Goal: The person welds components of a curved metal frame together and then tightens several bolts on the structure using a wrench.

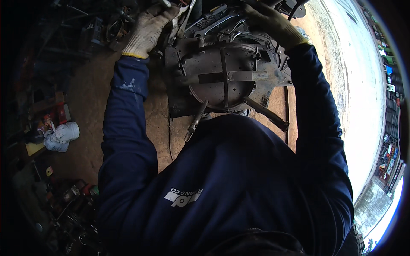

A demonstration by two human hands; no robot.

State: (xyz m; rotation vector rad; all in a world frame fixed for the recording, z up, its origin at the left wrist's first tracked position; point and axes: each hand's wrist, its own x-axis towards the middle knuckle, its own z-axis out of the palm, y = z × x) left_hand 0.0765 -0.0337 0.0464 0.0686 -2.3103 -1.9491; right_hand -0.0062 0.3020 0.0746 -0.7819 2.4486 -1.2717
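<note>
My left hand [149, 32], in a pale knit work glove with a yellow cuff, is at the upper left with its fingers curled. A light metal piece [166, 2] shows at its fingertips, cut off by the frame edge. Beside it stand metal tool handles [186, 20]. My right hand [275, 25], gloved too, reaches over the far right of the dark metal work stand [181, 102]; its fingers fade into shadow. Between my hands lie an open-ended wrench [218, 23], a smaller wrench [238, 34] and a screwdriver [218, 10].
A round plate [207, 64] with crossing bars is set in the stand. A metal bar [196, 121] and a flat arm [269, 115] stick out toward my body. A white bundle [63, 135] lies at left; cluttered shelves [390, 115] line the far right.
</note>
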